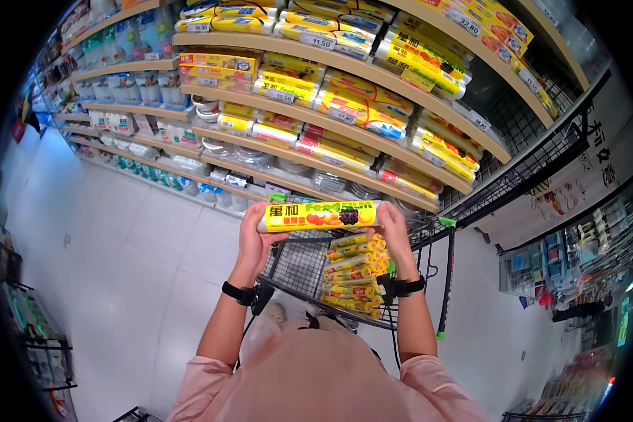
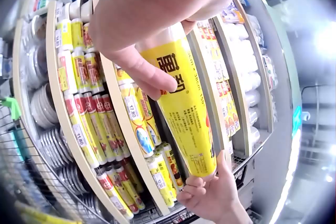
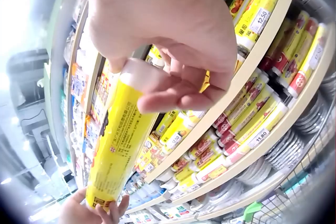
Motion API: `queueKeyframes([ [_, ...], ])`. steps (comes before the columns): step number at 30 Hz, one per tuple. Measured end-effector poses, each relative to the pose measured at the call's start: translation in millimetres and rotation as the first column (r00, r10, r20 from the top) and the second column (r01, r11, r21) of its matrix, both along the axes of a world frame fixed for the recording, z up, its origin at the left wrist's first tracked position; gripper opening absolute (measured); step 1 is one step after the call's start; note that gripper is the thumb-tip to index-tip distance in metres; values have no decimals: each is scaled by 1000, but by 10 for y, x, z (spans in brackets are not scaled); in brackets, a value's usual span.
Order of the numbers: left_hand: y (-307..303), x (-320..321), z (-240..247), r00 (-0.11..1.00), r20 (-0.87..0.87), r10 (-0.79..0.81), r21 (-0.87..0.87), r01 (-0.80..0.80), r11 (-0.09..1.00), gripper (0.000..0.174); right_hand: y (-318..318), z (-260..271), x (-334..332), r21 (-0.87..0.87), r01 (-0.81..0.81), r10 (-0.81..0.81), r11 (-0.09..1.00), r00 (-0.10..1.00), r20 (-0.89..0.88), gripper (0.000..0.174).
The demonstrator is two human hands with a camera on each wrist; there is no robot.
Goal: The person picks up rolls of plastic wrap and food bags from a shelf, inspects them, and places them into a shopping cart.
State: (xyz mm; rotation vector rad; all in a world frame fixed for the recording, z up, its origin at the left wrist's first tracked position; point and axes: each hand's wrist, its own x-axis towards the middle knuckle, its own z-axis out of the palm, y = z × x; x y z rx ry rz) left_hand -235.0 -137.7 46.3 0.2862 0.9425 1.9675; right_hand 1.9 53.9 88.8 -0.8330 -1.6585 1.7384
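A yellow roll of food film (image 1: 320,216) with fruit pictures and green lettering is held level in front of the shelves. My left hand (image 1: 254,235) grips its left end, and my right hand (image 1: 392,228) holds the opposite end. In the left wrist view, a finger of the left hand (image 2: 157,14) lies across the printed label of the roll (image 2: 184,103). The right wrist view has curled fingers of the right hand (image 3: 173,35) at the pale end of the roll (image 3: 118,140).
Below the hands stands a black wire shopping cart (image 1: 288,264) with a pile of similar yellow rolls (image 1: 355,271) in it. Ahead, curved shelves (image 1: 295,105) carry more rolls, boxes and dishes. A hanging banner (image 1: 570,176) is at the right.
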Motion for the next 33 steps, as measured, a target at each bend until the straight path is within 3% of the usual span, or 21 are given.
queueKeyframes([
  [1,-19,-20,-30,1000,-8,4,-4,-4,1000,45,16,-49,4,-11,-23,23,1000,999,-22,36],
  [5,-95,-75,34,964,249,-90,-55,107,993,55,-79,-56,-68,61,-95,104,994,979,-173,55],
  [6,-118,-88,21,962,237,-135,-59,153,987,56,-106,-63,-82,87,-106,122,991,969,-214,62],
  [9,-175,-128,-105,939,208,-274,-98,299,949,62,-104,-79,-104,9,-121,118,993,946,-301,61],
  [14,-216,-138,-322,856,111,-505,-151,517,843,81,-55,-149,-98,-23,-44,33,999,935,-352,50],
  [17,-202,89,-157,900,27,-435,-258,427,867,88,-119,-97,-175,-94,41,-73,995,923,-377,42],
  [19,-187,137,-175,921,8,-389,-192,383,904,65,-260,84,-259,-46,144,-151,989,932,-331,38],
  [21,-173,169,-240,925,-106,-366,-184,343,921,51,-179,-12,-254,-50,130,-139,990,952,-272,38],
  [22,-182,193,-209,941,-55,-335,-189,320,929,39,-133,-45,-253,-51,123,-131,991,961,-242,38],
  [25,-193,213,-360,956,-127,-266,-179,241,954,36,-90,-112,-208,-69,172,-178,983,980,-92,41],
  [28,-208,213,-462,968,-44,-247,-237,230,944,39,-90,-143,-119,-253,95,-147,963,970,-195,37],
  [31,-214,221,-428,956,-29,-292,-304,270,914,50,-162,-108,-40,-123,67,-92,990,974,-205,31],
  [33,-234,175,-487,937,-21,-348,-397,312,863,59,-155,-164,7,-170,9,-41,985,982,-185,29],
])
